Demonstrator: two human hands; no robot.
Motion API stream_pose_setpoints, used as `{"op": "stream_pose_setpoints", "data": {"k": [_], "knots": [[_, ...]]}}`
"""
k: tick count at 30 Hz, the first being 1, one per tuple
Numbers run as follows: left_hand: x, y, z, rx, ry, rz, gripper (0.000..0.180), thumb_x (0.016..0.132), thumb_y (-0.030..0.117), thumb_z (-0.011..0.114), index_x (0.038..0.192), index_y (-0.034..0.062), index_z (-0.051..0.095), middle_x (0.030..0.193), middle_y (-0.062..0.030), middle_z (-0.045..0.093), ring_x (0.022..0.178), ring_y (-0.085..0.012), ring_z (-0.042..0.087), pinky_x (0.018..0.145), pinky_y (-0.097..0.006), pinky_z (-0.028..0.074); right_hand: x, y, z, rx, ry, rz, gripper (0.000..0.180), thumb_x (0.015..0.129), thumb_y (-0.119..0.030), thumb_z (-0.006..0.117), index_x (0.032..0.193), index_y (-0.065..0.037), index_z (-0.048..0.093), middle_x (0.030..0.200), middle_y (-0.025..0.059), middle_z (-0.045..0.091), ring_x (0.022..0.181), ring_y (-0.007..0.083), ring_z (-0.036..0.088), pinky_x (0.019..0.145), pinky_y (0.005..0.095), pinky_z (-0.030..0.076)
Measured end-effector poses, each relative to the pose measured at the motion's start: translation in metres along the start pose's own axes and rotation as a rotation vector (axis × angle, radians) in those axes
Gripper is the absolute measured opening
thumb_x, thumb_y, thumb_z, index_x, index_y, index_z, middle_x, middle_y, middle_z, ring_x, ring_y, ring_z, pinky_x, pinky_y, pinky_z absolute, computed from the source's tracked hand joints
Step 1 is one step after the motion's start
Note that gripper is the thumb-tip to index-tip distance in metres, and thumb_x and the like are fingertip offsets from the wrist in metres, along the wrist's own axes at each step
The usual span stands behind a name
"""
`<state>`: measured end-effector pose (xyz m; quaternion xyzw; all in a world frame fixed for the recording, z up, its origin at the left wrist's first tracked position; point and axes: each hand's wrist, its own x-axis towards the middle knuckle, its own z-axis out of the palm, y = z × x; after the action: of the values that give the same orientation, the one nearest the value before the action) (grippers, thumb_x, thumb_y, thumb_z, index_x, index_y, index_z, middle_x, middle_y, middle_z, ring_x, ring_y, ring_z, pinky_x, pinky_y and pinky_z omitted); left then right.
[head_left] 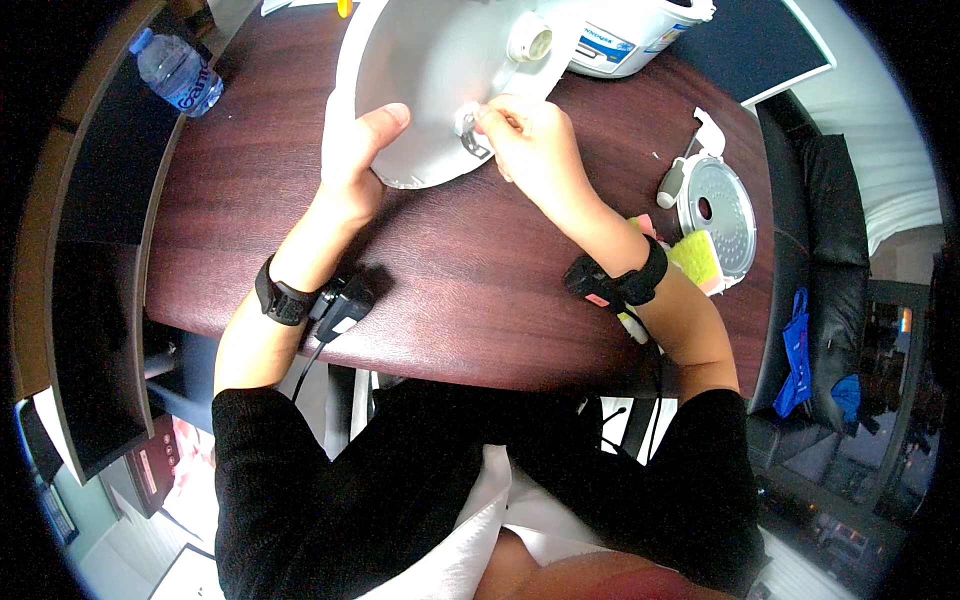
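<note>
The left hand [352, 150] clasps a tilted white bowl [425, 75], thumb inside, at 12 o'clock over the table [440, 290]; the right hand [535, 145] pinches a small fitting [467, 133] at its 5 o'clock; loosened left fingers could drop it.

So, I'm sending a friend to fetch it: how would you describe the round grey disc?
Find the dark red table and look toward its right end. There lies the disc, beside a yellow sponge. Unlike the sponge, it is round and grey, with one larger dark hole among many small dots.
</note>
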<state>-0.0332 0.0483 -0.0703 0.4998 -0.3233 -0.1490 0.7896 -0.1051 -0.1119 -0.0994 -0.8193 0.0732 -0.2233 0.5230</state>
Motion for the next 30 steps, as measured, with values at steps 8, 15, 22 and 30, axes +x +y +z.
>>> {"op": "stream_pose_setpoints", "data": {"k": [8, 15, 22, 30], "knots": [[0.005, 0.003, -0.008, -0.052, 0.101, -0.006, 0.059, 0.073, 0.030, 0.053, 0.121, -0.0031, 0.044, 0.108, -0.0159, 0.053, 0.098, -0.0243, 0.053, 0.084, -0.034, 0.043, 0.004, -0.022, -0.018, 0.713, -0.262, 0.454, 0.023, 0.092, -0.018, 0.049, 0.084, 0.001, 0.057, 0.056, -0.0003, 0.044, 0.042, 0.0080, 0.038, 0.040, 0.0238, 0.032], [0.012, 0.002, -0.017, -0.135, 0.185, -0.081, 0.068, 0.071, 0.040, 0.052, 0.124, -0.0002, 0.040, 0.110, -0.0165, 0.050, 0.100, -0.0287, 0.052, 0.084, -0.039, 0.044, 0.010, -0.031, -0.095, -0.164, -0.331, 0.315, 0.026, 0.093, -0.025, 0.049, 0.080, -0.005, 0.058, 0.052, -0.0051, 0.042, 0.039, 0.0046, 0.037, 0.038, 0.0187, 0.030], [0.014, -0.003, -0.014, -0.132, 0.254, -0.066, 0.069, 0.072, 0.041, 0.052, 0.126, 0.0007, 0.040, 0.112, -0.0166, 0.050, 0.102, -0.0293, 0.053, 0.085, -0.040, 0.044, 0.010, 0.035, -0.182, -1.094, -0.443, 0.119, 0.021, 0.079, -0.021, 0.064, 0.076, -0.001, 0.060, 0.066, 0.0156, 0.060, 0.063, 0.0285, 0.060, 0.060, 0.0368, 0.046], [0.014, -0.008, -0.014, -0.193, 0.245, -0.161, 0.072, 0.073, 0.044, 0.052, 0.129, 0.0016, 0.038, 0.117, -0.0169, 0.049, 0.105, -0.0305, 0.052, 0.087, -0.041, 0.045, 0.005, 0.000, -0.147, -0.283, -0.346, 0.300, 0.038, 0.094, -0.039, 0.045, 0.086, -0.002, 0.054, 0.067, 0.0016, 0.054, 0.052, 0.0104, 0.056, 0.041, 0.0225, 0.042]]}}
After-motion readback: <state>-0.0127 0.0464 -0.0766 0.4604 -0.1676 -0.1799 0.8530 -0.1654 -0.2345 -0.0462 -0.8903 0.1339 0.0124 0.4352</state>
